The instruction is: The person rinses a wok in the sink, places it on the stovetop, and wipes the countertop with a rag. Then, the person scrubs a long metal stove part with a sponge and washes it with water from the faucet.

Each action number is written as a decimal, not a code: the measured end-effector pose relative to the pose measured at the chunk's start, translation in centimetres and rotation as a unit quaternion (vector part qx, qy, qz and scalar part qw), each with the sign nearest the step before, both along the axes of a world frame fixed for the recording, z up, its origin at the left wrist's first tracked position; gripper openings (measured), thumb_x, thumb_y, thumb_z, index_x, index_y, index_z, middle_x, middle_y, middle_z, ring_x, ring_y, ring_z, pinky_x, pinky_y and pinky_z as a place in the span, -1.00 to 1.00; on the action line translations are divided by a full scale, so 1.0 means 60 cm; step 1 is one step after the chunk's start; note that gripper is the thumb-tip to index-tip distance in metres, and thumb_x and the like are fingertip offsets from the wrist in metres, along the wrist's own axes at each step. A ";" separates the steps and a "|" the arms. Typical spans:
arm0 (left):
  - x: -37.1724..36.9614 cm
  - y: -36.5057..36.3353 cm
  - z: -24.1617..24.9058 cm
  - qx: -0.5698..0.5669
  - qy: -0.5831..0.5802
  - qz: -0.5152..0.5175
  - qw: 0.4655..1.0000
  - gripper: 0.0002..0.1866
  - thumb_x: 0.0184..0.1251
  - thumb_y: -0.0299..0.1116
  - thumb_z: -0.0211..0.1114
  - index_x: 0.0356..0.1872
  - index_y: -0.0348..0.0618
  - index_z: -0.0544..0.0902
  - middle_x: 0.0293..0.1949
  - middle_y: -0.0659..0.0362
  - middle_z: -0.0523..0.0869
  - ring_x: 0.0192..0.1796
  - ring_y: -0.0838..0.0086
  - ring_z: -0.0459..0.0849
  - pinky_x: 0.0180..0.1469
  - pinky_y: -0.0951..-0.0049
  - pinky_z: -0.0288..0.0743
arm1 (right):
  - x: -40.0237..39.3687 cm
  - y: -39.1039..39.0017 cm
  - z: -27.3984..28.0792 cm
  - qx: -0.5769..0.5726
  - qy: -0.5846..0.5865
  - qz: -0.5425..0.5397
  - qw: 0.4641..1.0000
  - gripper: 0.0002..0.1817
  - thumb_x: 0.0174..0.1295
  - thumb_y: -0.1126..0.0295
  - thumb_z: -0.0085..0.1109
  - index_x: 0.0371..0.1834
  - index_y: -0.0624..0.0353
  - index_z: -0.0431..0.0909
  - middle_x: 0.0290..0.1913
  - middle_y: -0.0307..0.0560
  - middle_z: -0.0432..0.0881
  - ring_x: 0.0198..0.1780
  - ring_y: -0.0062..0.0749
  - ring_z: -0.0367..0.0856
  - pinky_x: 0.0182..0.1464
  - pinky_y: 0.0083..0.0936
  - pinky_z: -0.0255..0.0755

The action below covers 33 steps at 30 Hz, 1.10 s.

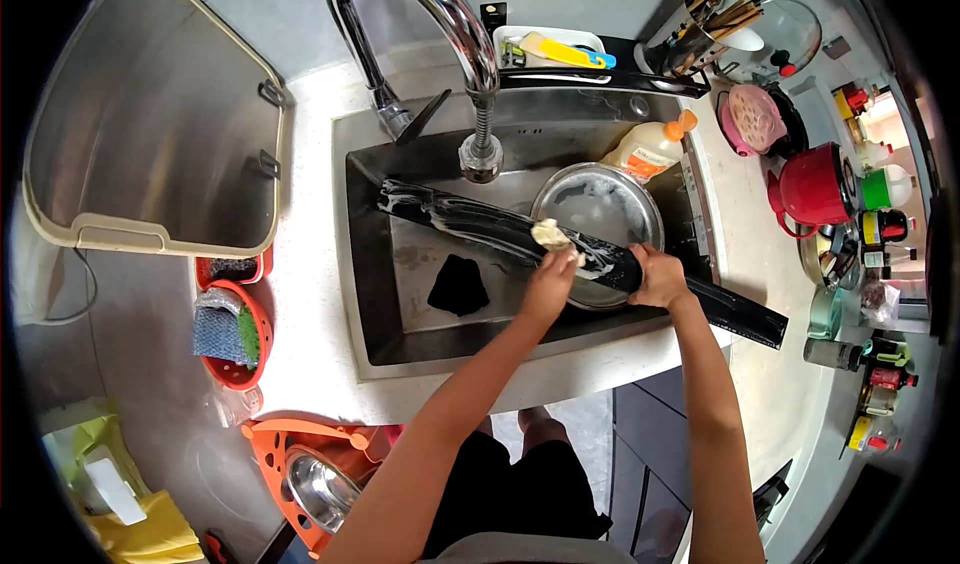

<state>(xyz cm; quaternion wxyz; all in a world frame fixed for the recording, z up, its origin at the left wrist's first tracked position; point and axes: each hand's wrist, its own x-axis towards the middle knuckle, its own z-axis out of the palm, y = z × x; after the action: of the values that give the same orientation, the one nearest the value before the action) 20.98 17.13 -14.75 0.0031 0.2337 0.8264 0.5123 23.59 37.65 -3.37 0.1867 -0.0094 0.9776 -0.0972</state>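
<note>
A long black panel (455,214) lies slantwise across the sink (385,359), streaked with white suds. Its right end juts out over the counter. My right hand (657,276) is wrapped round the panel right of its middle. Pressed to the soapy surface is a pale cream sponge or crumpled cloth (548,234), gripped in my left hand (553,276). Beneath the panel stands a round metal basin (645,209) with sudsy water. A black cloth (458,286) rests on the sink floor, apart from both hands.
The chrome faucet (482,154) hangs over the sink's back. A soap bottle (648,151) leans in the back right corner. Behind are a white tray (550,39) and a chopstick holder (685,44). An orange basket (262,334) sits left, a red pot (815,186) right.
</note>
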 end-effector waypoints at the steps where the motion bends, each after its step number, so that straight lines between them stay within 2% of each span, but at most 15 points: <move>1: -0.007 -0.008 0.007 -0.050 0.086 -0.023 0.995 -0.74 0.13 -0.49 0.14 -0.11 -0.26 0.54 -0.10 0.05 0.55 -0.06 0.21 0.55 -0.02 0.39 0.47 | 0.001 -0.001 0.001 0.006 -0.007 -0.003 1.000 -0.16 -0.54 0.21 0.43 0.03 0.00 0.35 -0.08 -0.06 0.51 -0.12 -0.09 0.56 -0.11 -0.32 0.47; 4: -0.057 -0.057 0.029 0.097 0.061 0.040 0.993 -0.69 0.02 -0.65 0.21 -0.15 -0.22 0.52 -0.17 0.05 0.58 -0.13 0.23 0.59 -0.07 0.37 0.47 | -0.003 0.000 0.004 0.005 -0.020 -0.006 1.000 -0.14 -0.54 0.22 0.44 0.05 -0.01 0.35 -0.07 -0.07 0.52 -0.12 -0.08 0.56 -0.09 -0.34 0.47; 5: -0.081 -0.055 -0.070 0.322 -0.141 0.080 0.933 -0.73 0.03 -0.62 0.25 -0.19 -0.23 0.47 -0.22 0.08 0.58 -0.18 0.32 0.59 -0.11 0.37 0.46 | -0.002 0.000 0.004 0.001 -0.026 -0.007 1.000 -0.14 -0.55 0.21 0.44 0.05 -0.01 0.35 -0.08 -0.06 0.53 -0.12 -0.08 0.56 -0.09 -0.33 0.47; 7: -0.122 -0.125 -0.027 0.173 -0.234 0.217 0.932 -0.76 0.00 -0.62 0.26 -0.31 -0.26 0.41 -0.30 0.10 0.56 -0.23 0.38 0.55 -0.16 0.43 0.43 | 0.001 0.007 -0.006 -0.001 -0.009 0.003 1.000 -0.18 -0.54 0.19 0.42 0.00 -0.01 0.35 -0.14 -0.02 0.52 -0.14 -0.06 0.56 -0.13 -0.29 0.48; 9: -0.145 -0.163 -0.033 -0.015 -0.083 0.261 0.962 -0.86 -0.14 -0.61 0.25 -0.51 -0.32 0.48 -0.29 0.02 0.55 -0.28 0.18 0.51 -0.20 0.30 0.44 | 0.001 0.009 -0.008 -0.003 0.002 0.009 1.000 -0.20 -0.54 0.17 0.41 -0.03 -0.01 0.34 -0.16 0.01 0.52 -0.16 -0.04 0.56 -0.16 -0.27 0.48; 11: -0.147 -0.171 0.000 -0.112 0.111 0.217 0.963 -0.88 -0.13 -0.55 0.26 -0.49 -0.32 0.55 -0.25 -0.01 0.55 -0.28 0.10 0.49 -0.17 0.21 0.43 | 0.001 0.005 -0.002 -0.006 0.005 0.010 1.000 -0.21 -0.53 0.16 0.41 -0.04 0.00 0.34 -0.16 0.01 0.52 -0.16 -0.04 0.56 -0.17 -0.26 0.48; 14: -0.142 -0.155 -0.012 -0.245 0.085 0.145 0.955 -0.75 0.06 -0.52 0.20 -0.19 -0.35 0.56 -0.19 -0.03 0.57 -0.18 0.08 0.53 -0.16 0.21 0.45 | 0.003 0.007 -0.006 -0.016 0.021 0.016 1.000 -0.22 -0.53 0.17 0.40 -0.05 0.00 0.34 -0.16 0.01 0.52 -0.16 -0.04 0.56 -0.17 -0.26 0.48; 17: -0.123 -0.118 0.001 -0.176 0.118 0.200 0.957 -0.77 0.11 -0.48 0.16 -0.19 -0.32 0.57 -0.20 -0.02 0.58 -0.19 0.09 0.53 -0.12 0.23 0.43 | 0.006 0.010 -0.014 -0.006 0.010 0.014 1.000 -0.23 -0.53 0.18 0.40 -0.05 0.00 0.34 -0.16 0.02 0.52 -0.15 -0.04 0.56 -0.16 -0.26 0.48; 18: -0.111 -0.093 -0.019 -0.117 -0.034 0.226 0.966 -0.78 0.09 -0.48 0.16 -0.20 -0.27 0.58 -0.21 0.01 0.59 -0.17 0.11 0.53 -0.08 0.21 0.42 | 0.007 0.008 -0.013 -0.007 0.008 0.012 1.000 -0.24 -0.52 0.19 0.40 -0.06 0.00 0.35 -0.16 0.02 0.52 -0.15 -0.04 0.56 -0.16 -0.26 0.47; 19: -0.093 -0.066 -0.012 -0.226 -0.021 0.163 0.960 -0.78 0.08 -0.49 0.16 -0.21 -0.24 0.58 -0.20 0.03 0.60 -0.14 0.14 0.54 -0.09 0.22 0.43 | 0.005 0.006 -0.009 -0.007 0.006 0.010 1.000 -0.25 -0.52 0.20 0.39 -0.06 0.00 0.35 -0.16 0.02 0.52 -0.15 -0.04 0.56 -0.16 -0.26 0.47; 23: 0.011 0.034 0.026 -0.015 0.085 -0.032 0.996 -0.82 0.07 -0.46 0.12 -0.29 -0.19 0.60 -0.23 0.06 0.60 -0.13 0.19 0.53 -0.06 0.24 0.42 | 0.004 0.004 -0.005 -0.017 0.006 0.000 1.000 -0.26 -0.52 0.21 0.40 -0.08 0.00 0.36 -0.17 0.01 0.52 -0.15 -0.04 0.56 -0.17 -0.26 0.47; 26: -0.057 -0.024 -0.007 -0.130 0.016 0.062 0.989 -0.87 0.14 -0.46 0.06 -0.40 -0.19 0.59 -0.33 0.03 0.60 -0.25 0.19 0.52 -0.08 0.26 0.40 | 0.006 0.007 -0.008 -0.026 0.011 0.005 1.000 -0.26 -0.53 0.21 0.41 -0.08 0.00 0.36 -0.17 0.00 0.52 -0.16 -0.05 0.56 -0.17 -0.27 0.47; 28: -0.134 -0.109 -0.067 0.124 -0.138 0.084 0.979 -0.71 0.13 -0.57 0.01 -0.11 -0.19 0.55 -0.12 0.03 0.58 -0.12 0.26 0.54 0.02 0.26 0.39 | 0.007 0.006 -0.008 -0.025 0.016 0.005 1.000 -0.26 -0.53 0.21 0.41 -0.09 0.00 0.37 -0.17 0.00 0.52 -0.16 -0.06 0.57 -0.18 -0.27 0.47; 29: -0.151 -0.127 -0.121 0.010 0.060 0.079 0.995 -0.67 0.06 -0.48 0.06 -0.11 -0.18 0.59 -0.14 -0.02 0.62 0.00 0.20 0.53 0.11 0.28 0.36 | 0.006 0.006 -0.009 -0.025 0.019 0.005 0.999 -0.26 -0.53 0.21 0.41 -0.09 0.00 0.37 -0.17 -0.01 0.52 -0.16 -0.06 0.57 -0.18 -0.27 0.47; 33: -0.057 -0.041 0.029 -0.202 0.160 0.065 0.964 -0.41 -0.05 -0.65 0.00 0.17 -0.23 0.41 0.20 -0.13 0.35 0.31 0.00 0.21 0.36 0.18 0.03 | 0.006 0.011 -0.015 -0.015 0.009 0.009 1.000 -0.25 -0.51 0.20 0.40 -0.05 0.01 0.37 -0.16 -0.01 0.52 -0.16 -0.07 0.57 -0.19 -0.28 0.47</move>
<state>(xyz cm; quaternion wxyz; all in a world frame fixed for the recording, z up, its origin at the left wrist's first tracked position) 17.56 14.69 -13.02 -0.1154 0.2531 0.9157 0.2901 23.97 38.30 -4.26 0.1782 -0.0214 0.9776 -0.1100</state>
